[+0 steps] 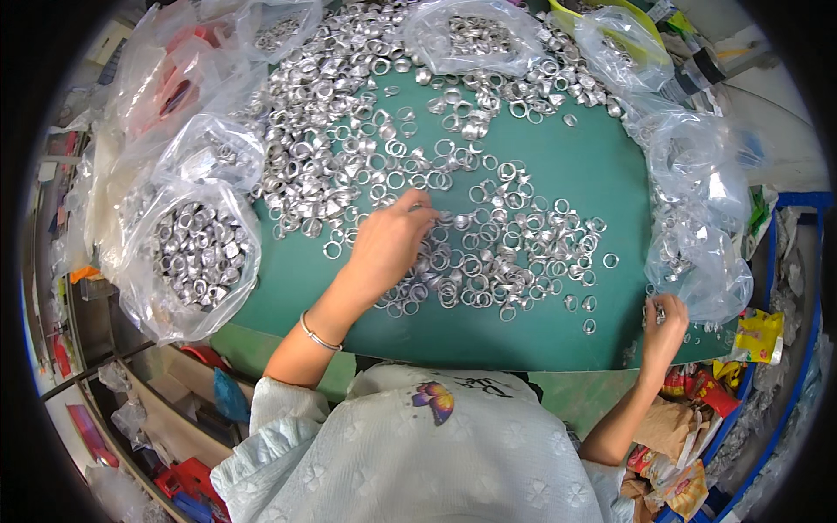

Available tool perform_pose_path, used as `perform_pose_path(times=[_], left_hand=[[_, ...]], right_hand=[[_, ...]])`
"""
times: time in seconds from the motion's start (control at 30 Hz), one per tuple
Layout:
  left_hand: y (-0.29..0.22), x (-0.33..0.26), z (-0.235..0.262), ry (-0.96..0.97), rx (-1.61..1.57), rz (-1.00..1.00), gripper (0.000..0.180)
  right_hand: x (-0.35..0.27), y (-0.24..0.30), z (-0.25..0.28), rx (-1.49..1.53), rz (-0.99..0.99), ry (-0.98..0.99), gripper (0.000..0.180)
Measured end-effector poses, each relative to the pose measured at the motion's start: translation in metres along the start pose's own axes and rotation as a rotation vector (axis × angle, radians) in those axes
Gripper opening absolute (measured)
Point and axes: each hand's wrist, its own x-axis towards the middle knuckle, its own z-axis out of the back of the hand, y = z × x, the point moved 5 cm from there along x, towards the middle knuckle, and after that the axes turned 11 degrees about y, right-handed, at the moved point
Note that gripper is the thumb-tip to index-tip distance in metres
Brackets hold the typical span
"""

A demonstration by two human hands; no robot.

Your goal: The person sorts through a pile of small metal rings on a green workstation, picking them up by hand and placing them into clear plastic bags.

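Many silver metal rings lie loose over a green tabletop. My left hand reaches into the middle of them, its fingers curled and drawn together at the ring pile; anything pinched between the fingertips is hidden. A thin bangle circles that wrist. Near the table's front right corner, my right hand is closed, with small silver rings showing at its fingers. It is beside a clear plastic bag with rings inside.
A denser ring heap covers the back left. Clear bags of rings, including one at the left and one at the back, line the table. A yellow container stands back right. Shelving is at lower left, a blue rack at right.
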Motion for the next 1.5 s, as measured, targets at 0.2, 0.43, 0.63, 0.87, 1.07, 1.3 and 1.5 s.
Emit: perform_pose_path(times=[0.2,0.43,0.63,0.87,1.07,1.3,1.5], left_hand=[[-0.002,-0.025,0.020,-0.113,-0.188,0.140,0.017],[-0.013,-0.083,0.009,0.073,-0.145,0.181,0.015],[0.005,-0.105,0.009,-0.039,-0.083,0.238,0.010],[-0.012,-0.098,-0.010,-0.161,-0.194,0.155,0.013],[-0.013,-0.103,-0.014,-0.156,-0.174,0.207,0.018],[0.004,-0.128,-0.008,-0.210,-0.185,0.303,0.020],[-0.003,-0.128,-0.018,-0.142,-0.247,0.330,0.023]], right_hand=[[-0.005,0.013,0.001,0.039,-0.002,-0.154,0.012],[-0.011,0.206,-0.029,0.472,0.735,0.371,0.044],[-0.015,0.226,-0.060,0.276,0.821,0.373,0.042],[-0.012,0.237,-0.053,0.440,0.658,0.216,0.034],[-0.010,0.290,-0.065,0.277,0.931,0.254,0.025],[0.005,0.244,-0.058,0.383,0.681,0.241,0.017],[-0.014,0.260,-0.045,0.437,0.727,0.264,0.036]])
